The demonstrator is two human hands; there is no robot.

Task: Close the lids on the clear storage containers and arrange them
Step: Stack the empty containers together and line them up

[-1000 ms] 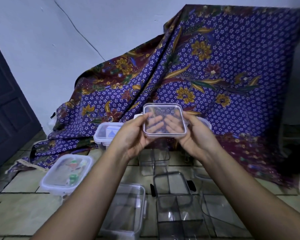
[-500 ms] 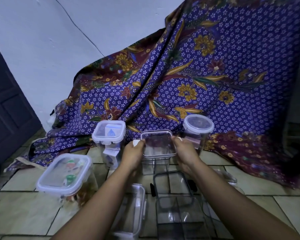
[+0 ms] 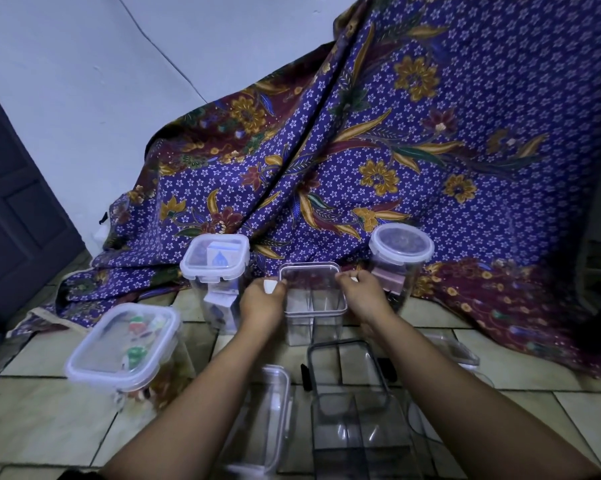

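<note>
A clear square lid [image 3: 311, 287] sits on top of a tall clear container [image 3: 313, 325] standing on the tiled floor. My left hand [image 3: 261, 299] grips the lid's left edge and my right hand [image 3: 363, 294] grips its right edge. To the left stands a lidded square container [image 3: 215, 263] with a box inside. A round lidded jar [image 3: 400, 249] stands to the right. A wide lidded container [image 3: 124, 346] with coloured items is at the near left. Two open clear containers [image 3: 352, 420] [image 3: 266, 417] lie between my forearms.
A purple floral cloth [image 3: 413, 150] drapes behind the containers over something tall. A loose clear lid [image 3: 455, 351] lies on the floor at the right. A dark door [image 3: 11, 209] stands at the left. Bare tiles [image 3: 42, 420] spread at the near left.
My hands have lowered the square lid from chest height down onto the tall clear container. The view has tilted downward.
</note>
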